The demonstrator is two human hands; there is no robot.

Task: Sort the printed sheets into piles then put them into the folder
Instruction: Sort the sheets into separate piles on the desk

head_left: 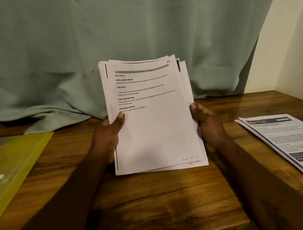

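Head view: left hand (108, 135) and right hand (208, 124) grip the loose stack of white printed sheets (153, 118) by its side edges, upright, long axis pointing away. Translucent yellow plastic folder (16, 160) lies left, nearer the left hand; second white printed pile (296, 144) right, on the wooden table (156, 202).

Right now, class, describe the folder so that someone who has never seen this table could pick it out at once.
Start at the wooden table below the green curtain. On its left side lies the folder, flat. It is the only yellow, glossy thing; the held sheets and the pile on the right are white paper.
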